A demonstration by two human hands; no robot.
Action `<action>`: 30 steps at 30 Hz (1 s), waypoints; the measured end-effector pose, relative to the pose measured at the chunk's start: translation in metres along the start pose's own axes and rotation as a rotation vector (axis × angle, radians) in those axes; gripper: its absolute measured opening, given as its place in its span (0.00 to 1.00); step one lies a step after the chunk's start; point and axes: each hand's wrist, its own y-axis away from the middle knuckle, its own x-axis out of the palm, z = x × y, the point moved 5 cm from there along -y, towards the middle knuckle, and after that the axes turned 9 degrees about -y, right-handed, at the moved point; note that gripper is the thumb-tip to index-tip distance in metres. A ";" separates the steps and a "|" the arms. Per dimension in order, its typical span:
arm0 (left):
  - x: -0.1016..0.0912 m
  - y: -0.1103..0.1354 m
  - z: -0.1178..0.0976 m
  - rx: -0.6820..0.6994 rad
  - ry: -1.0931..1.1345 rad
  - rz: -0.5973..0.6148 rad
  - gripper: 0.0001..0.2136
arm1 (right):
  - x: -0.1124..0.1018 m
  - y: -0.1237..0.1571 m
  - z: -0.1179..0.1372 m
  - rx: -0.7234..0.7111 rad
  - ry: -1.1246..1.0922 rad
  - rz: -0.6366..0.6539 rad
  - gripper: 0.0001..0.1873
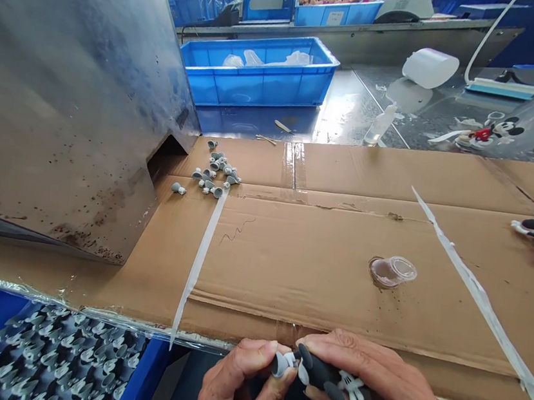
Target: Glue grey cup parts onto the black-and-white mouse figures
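R hand grips the black mouse toy lying sideways by the cardboard edge, head end twd L hand, which pinches a small grey piece right against it.

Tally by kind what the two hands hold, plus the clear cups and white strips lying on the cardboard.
Black figure, in the right hand: 1
Small grey piece, in the left hand: 1
Clear cup: 1
White strips: 2
Total: 5
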 end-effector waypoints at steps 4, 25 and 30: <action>0.001 -0.001 0.000 -0.001 0.004 -0.002 0.09 | -0.001 0.000 0.000 -0.005 0.020 -0.006 0.11; 0.002 -0.002 -0.004 -0.009 0.009 -0.042 0.09 | -0.001 -0.003 0.003 -0.008 -0.008 -0.017 0.11; 0.002 -0.002 -0.003 -0.013 0.005 -0.048 0.09 | 0.000 -0.004 0.003 -0.001 -0.001 -0.014 0.10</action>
